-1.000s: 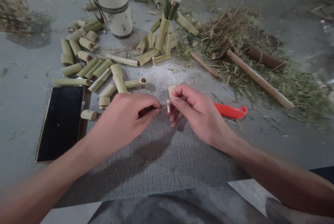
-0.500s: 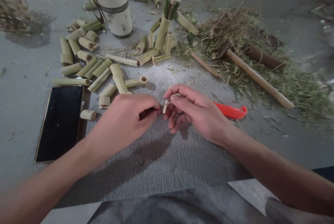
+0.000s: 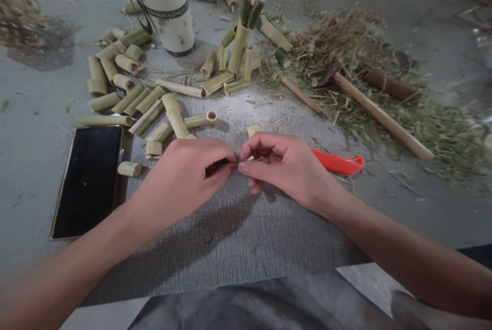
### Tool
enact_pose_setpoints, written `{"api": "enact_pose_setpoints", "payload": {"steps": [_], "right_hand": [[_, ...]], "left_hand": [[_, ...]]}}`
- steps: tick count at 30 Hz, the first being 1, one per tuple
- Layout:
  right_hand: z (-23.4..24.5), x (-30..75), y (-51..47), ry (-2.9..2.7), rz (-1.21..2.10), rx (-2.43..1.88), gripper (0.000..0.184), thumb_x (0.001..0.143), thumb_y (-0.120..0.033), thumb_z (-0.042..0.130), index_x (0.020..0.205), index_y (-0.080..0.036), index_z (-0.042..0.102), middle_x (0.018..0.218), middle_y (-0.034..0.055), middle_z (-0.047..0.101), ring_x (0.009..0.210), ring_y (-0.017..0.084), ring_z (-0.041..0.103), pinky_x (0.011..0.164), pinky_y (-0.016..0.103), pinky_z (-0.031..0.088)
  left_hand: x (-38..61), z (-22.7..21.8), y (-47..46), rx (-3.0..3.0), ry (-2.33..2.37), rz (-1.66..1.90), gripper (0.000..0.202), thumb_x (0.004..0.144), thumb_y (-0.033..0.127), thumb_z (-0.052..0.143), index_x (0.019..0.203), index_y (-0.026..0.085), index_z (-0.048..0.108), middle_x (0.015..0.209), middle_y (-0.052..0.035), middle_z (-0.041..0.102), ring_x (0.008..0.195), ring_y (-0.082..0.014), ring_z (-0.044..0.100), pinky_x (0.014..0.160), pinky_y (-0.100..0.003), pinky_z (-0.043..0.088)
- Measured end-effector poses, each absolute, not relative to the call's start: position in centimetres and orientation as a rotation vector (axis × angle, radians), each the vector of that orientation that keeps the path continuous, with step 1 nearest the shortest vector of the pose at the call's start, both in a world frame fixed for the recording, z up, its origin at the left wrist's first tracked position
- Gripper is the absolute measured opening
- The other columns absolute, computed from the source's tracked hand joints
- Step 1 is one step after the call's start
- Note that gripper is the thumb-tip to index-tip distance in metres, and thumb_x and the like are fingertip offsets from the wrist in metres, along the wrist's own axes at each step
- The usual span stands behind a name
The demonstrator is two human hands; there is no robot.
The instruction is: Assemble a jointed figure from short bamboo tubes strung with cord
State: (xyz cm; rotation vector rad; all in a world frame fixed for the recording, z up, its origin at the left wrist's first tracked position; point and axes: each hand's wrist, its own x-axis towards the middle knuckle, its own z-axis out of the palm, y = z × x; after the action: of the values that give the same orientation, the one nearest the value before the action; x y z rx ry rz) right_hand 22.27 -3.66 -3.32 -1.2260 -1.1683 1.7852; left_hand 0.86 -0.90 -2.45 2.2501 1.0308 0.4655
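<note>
Clock directions are taken from the point where the fingertips meet; 12 points away from the person.

Grip, left: the left hand [image 3: 196, 168] is pinched narrow, thumb against fingers, closed on what appears to be a thin brownish strand [image 3: 239, 161]. Most of it is covered.

Grip, right: the right hand [image 3: 290, 172] is also narrow. A small pale stick-like piece [image 3: 251, 158] shows between its thumb and index finger, just to the 3 o'clock side of the left fingertips; the rest of it is hidden. The two sets of fingertips are touching or nearly so; which cannot be determined.

Step in hand: judged to be joining or adjusting the strand and piece by fingertip. The next move likely calls for a steady left pinch and a light, precise right one.

Surroundings: short green cut bamboo tubes [image 3: 148, 98] lie towards 10 o'clock; a black rectangular phone [image 3: 89, 176] at 9; a red plastic-handled tool [image 3: 338, 162] at 3, partly behind the right hand; a wooden-handled hammer [image 3: 384, 116] between 2 and 3.
</note>
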Motion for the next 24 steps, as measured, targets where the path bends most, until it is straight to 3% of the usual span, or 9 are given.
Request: {"api": "enact_pose_setpoints", "payload": {"steps": [9, 14, 24], "right_hand": [[-3.76, 22.07, -4.08, -1.248, 1.702, -1.227, 0.009, 0.089, -0.02, 0.081, 0.09, -0.02, 0.072, 0.071, -0.0041, 0.07, 0.063, 0.011, 0.069, 0.06, 0.023, 0.06], [-3.67, 22.32, -4.16, -1.318, 1.666, -1.264, 0.013, 0.086, -0.01, 0.072, 0.085, -0.021, 0.066, 0.066, -0.0068, 0.064, 0.058, 0.008, 0.061, 0.054, 0.021, 0.051], [-3.47, 22.73, -3.88, -1.391, 1.659, -1.27, 0.016, 0.082, -0.006, 0.066, 0.083, -0.022, 0.062, 0.065, -0.0082, 0.06, 0.054, 0.006, 0.052, 0.048, 0.021, 0.039]], "left_hand": [[0.63, -2.78, -0.94, 2.27, 1.027, 0.476, 0.02, 0.098, 0.012, 0.06, 0.084, 0.022, 0.072, 0.076, 0.0019, 0.074, 0.063, -0.0127, 0.063, 0.062, -0.025, 0.044], [0.68, -2.72, -0.93, 2.274, 1.017, 0.479, 0.019, 0.099, 0.015, 0.061, 0.086, 0.022, 0.072, 0.077, 0.0015, 0.075, 0.064, -0.0133, 0.064, 0.064, -0.026, 0.046], [0.61, -2.57, -0.84, 2.256, 0.998, 0.477, 0.019, 0.101, 0.013, 0.063, 0.087, 0.021, 0.073, 0.081, 0.0016, 0.076, 0.069, -0.0137, 0.068, 0.065, -0.026, 0.044]]}}
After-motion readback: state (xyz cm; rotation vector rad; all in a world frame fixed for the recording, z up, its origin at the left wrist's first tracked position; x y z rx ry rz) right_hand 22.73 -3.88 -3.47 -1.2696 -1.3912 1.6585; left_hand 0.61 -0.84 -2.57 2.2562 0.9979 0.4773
